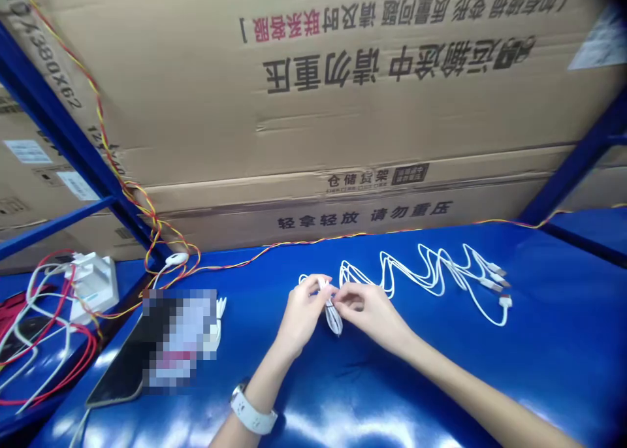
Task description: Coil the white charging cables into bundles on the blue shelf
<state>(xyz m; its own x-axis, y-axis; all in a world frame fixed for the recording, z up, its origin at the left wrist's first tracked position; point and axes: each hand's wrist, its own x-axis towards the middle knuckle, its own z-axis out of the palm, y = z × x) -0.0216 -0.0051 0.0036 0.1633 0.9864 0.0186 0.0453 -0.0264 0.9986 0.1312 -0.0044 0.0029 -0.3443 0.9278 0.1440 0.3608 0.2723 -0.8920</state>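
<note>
My left hand [304, 311], with a watch on its wrist, is closed around a folded bundle of white charging cable [334, 322]. The looped lower end of the bundle hangs out below the fingers. Thumb and forefinger of my right hand [375, 314] are pinched together at the bundle's side, where a thin dark tie [330, 304] crosses it. The fingertips partly hide this tie. Several more white cables [435, 279] lie in zigzag folds on the blue surface, beyond and right of my hands. Their plugs [494, 279] point right.
On the left lie a dark tablet-like device [115, 363], partly blurred out, and a small white cable [220, 317]. Further left are a white power strip [100, 291] and tangled red and white cables [63, 363]. A red-yellow wire [255, 255] runs along the cardboard boxes [313, 121] behind. Blue posts [578, 141] flank the surface [441, 369].
</note>
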